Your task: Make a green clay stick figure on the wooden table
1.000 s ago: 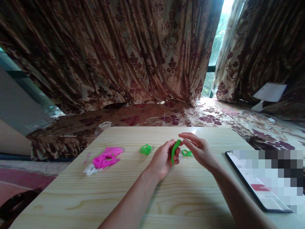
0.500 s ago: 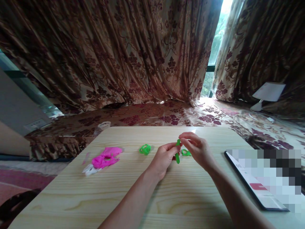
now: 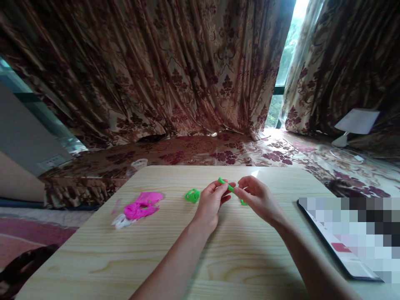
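My left hand (image 3: pixel 211 200) pinches a narrow bright green strip (image 3: pixel 222 181) between thumb and fingers above the table. The strip slants from upper left to lower right, and its material is unclear. My right hand (image 3: pixel 258 197) is at the strip's lower right end, thumb against it and fingers curled, index tip a little apart. A small green piece (image 3: pixel 243 202) lies on the table, mostly hidden behind the right hand. Left of my left hand sits a looped green bundle (image 3: pixel 192 195).
Crumpled pink material (image 3: pixel 142 206) and a white crumpled piece (image 3: pixel 121 221) lie on the left of the wooden table (image 3: pixel 125 262). A tablet-like device (image 3: pixel 346 246), partly blurred out, is at the right edge. A clear container (image 3: pixel 136 166) and a lamp (image 3: pixel 356 121) stand beyond.
The green strip has turned from nearly upright to slanting down to the right. My right hand has lowered from its top end to its lower right end.
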`<state>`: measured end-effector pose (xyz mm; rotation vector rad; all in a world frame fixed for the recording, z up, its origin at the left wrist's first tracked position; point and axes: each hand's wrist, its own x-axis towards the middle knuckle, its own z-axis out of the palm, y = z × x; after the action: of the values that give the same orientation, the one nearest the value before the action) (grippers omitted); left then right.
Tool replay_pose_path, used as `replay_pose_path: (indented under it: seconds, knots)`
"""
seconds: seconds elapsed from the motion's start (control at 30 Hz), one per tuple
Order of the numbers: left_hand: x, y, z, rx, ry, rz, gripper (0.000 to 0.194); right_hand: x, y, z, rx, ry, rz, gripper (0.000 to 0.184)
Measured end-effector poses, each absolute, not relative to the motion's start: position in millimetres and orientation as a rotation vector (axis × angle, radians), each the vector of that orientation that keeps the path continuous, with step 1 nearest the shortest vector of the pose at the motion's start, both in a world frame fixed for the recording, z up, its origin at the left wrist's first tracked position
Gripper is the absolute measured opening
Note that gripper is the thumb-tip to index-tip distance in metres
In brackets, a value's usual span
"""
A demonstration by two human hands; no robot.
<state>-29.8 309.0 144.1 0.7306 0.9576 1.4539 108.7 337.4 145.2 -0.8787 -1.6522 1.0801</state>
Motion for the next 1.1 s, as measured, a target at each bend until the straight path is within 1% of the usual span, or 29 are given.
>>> replay_pose_path:
  seconds: [0.13,0.33,0.53,0.73,0.93,1.1]
  knots:
    - [-31,309,144,0.746,0.946,1.457,0.022,105,335,142,-0.815,-1.701,1.121,0.018]
    - [-31,311,147,0.702,0.932,1.499,0.031,106,335,143,-0.874,-1.712,1.013,0.019]
    - [-34,313,151,0.645,0.920,1.510,0.027,107,334,145,-0.890,-1.720,1.024,0.027]
    - [-34,312,153,0.559,0.773,1.460,0.022,107,332,151,-0.896,-1.738,0.993,0.025]
    - [-33,312,152,0.587,0.789,1.456,0.026,109,333,151,-0.898,-1.691,1.075,0.026]
    - [-33,311,151,0.659,0.854,1.478,0.023,107,333,151,-0.892,-1.702,1.147,0.027]
